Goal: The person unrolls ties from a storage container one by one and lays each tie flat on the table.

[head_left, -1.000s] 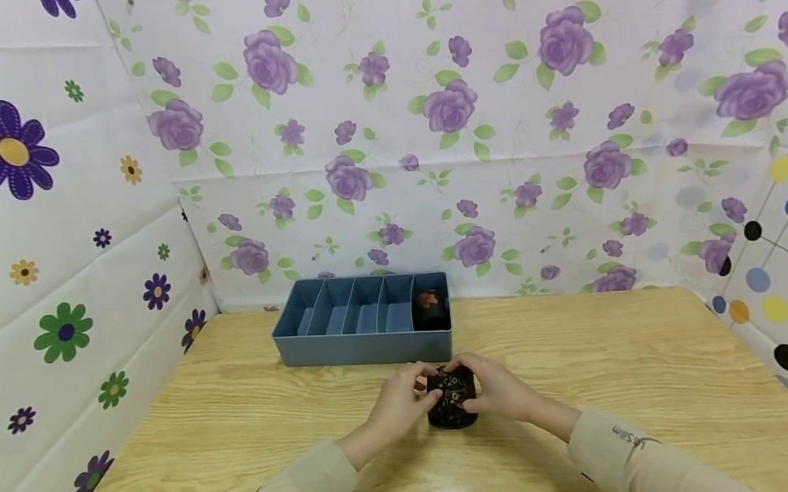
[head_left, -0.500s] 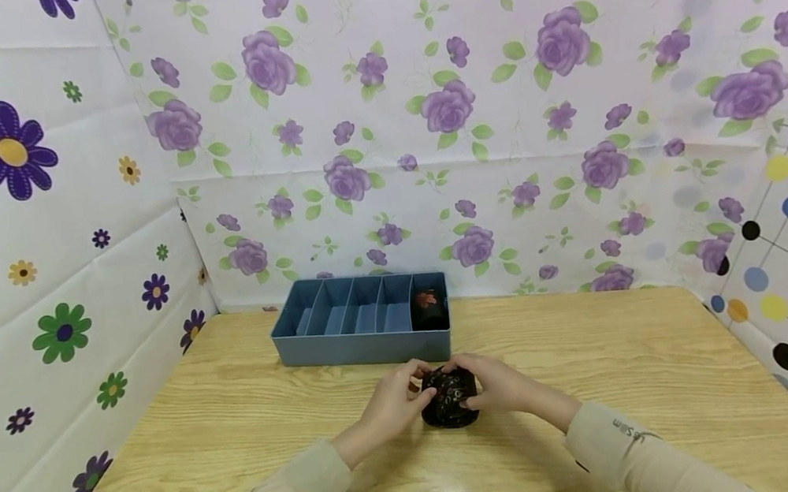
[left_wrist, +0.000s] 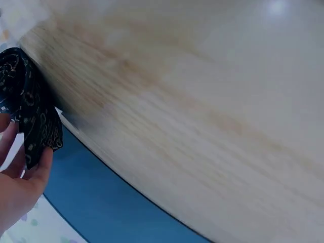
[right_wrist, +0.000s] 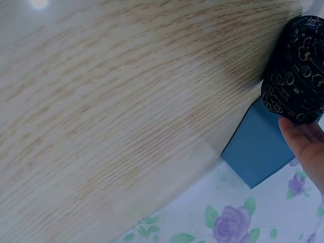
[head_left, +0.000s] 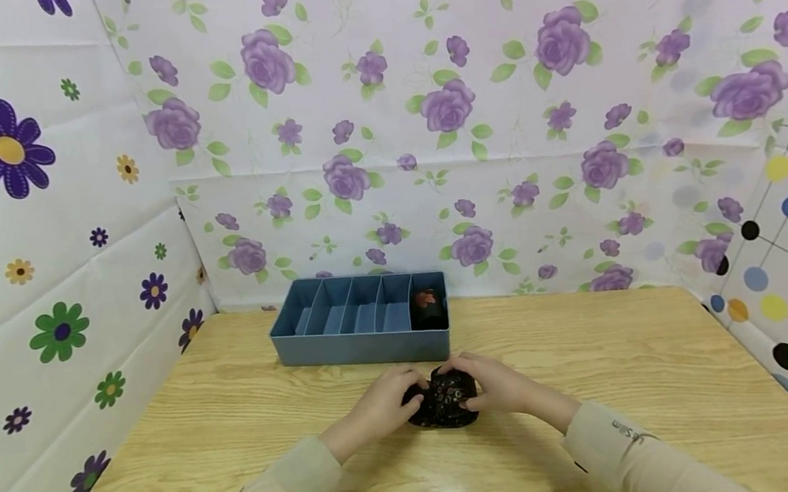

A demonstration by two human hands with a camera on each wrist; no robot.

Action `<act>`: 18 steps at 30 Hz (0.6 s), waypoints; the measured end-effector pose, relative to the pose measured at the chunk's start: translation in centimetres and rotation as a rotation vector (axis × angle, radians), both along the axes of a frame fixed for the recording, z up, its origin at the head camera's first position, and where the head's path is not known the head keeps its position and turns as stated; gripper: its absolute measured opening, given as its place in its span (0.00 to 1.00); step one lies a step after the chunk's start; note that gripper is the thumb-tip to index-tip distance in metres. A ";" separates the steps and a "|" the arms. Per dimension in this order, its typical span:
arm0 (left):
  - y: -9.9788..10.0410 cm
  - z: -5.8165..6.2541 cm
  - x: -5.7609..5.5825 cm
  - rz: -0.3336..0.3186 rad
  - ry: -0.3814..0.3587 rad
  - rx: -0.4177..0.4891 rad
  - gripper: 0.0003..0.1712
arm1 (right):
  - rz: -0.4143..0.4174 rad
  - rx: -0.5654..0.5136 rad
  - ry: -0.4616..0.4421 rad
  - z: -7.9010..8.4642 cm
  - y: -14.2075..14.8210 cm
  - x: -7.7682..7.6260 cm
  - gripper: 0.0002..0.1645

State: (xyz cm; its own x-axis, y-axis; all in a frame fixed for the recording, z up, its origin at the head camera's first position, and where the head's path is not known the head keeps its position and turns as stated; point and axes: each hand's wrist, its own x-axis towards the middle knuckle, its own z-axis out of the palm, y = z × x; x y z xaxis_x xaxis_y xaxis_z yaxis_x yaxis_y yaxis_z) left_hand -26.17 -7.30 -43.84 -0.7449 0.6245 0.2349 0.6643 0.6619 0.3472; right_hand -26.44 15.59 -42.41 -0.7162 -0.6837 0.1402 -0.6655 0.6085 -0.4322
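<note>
A rolled black necktie (head_left: 449, 393) with a fine gold pattern is on the table in front of the box. My left hand (head_left: 385, 404) pinches its loose end, which is drawn out to the left of the roll. In the left wrist view this flap (left_wrist: 41, 121) hangs between thumb and fingers, beside the coiled part. My right hand (head_left: 496, 385) holds the roll from the right, thumb near and fingers at the far edge. The right wrist view shows the roll's patterned outer side (right_wrist: 298, 71) with fingertips at its edge.
Behind the hands stands a blue-grey box (head_left: 361, 348) divided into several compartments. Its rightmost compartment holds a black item with a red flower motif (head_left: 427, 306). Flower-printed sheeting (head_left: 382, 120) rises behind the wooden table (head_left: 590, 354).
My left hand has moved left, pulling the necktie's loose end away from the roll, so the dark shape is wider. My right hand stays nearly in place.
</note>
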 end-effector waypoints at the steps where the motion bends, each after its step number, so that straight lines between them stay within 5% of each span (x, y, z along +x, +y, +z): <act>1: 0.0 0.1 0.0 -0.014 0.030 -0.036 0.08 | 0.002 0.002 -0.001 -0.1 0.1 0.0 0.29; 10: -0.3 -0.3 -0.1 -0.122 0.269 -0.332 0.07 | 0.015 0.028 -0.015 -0.2 0.3 -0.2 0.30; 18: -0.5 -0.4 -0.1 -0.174 0.318 -0.458 0.12 | 0.036 0.046 0.012 0.0 0.3 -0.2 0.28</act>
State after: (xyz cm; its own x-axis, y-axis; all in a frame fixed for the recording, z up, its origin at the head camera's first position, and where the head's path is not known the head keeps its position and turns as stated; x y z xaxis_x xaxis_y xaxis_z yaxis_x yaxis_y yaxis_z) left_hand -26.24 -7.77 -44.24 -0.5596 0.8217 0.1078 0.8013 0.5696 -0.1829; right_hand -26.60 15.86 -42.45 -0.6898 -0.7146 0.1162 -0.6920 0.6036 -0.3960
